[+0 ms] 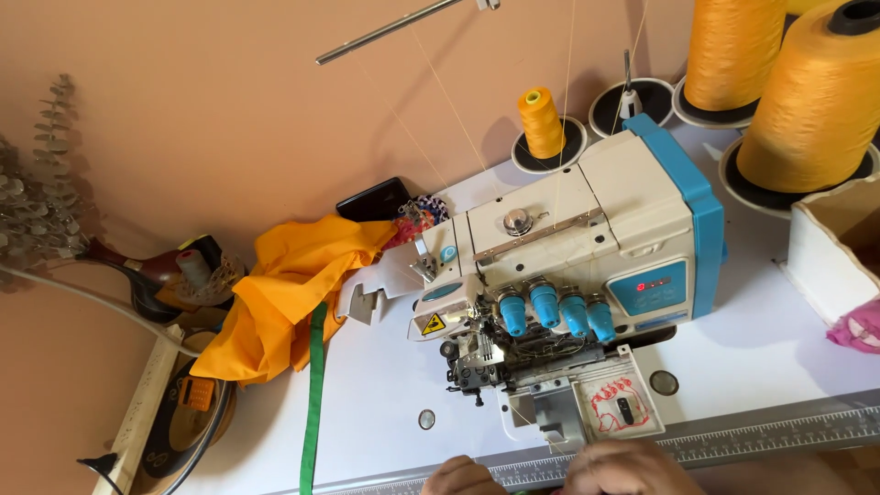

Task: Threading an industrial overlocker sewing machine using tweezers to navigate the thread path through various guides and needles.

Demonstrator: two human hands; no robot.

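A cream and blue overlock sewing machine (568, 266) stands on a white table (385, 394), threaded with yellow-orange thread. Only the tops of my hands show at the bottom edge. My left hand (461, 478) and my right hand (623, 466) rest close together at the table's front edge, just below the machine's needle plate (541, 412). Their fingers are out of view, so what they hold cannot be made out. Orange fabric (284, 293) lies heaped at the table's left end, partly hanging off.
Large orange thread cones (807, 92) and a small one (541, 124) stand behind the machine. A green tape (313, 394) hangs over the left side. A ruler strip (779, 435) runs along the front edge. A white box (830, 247) sits right; clutter lies left.
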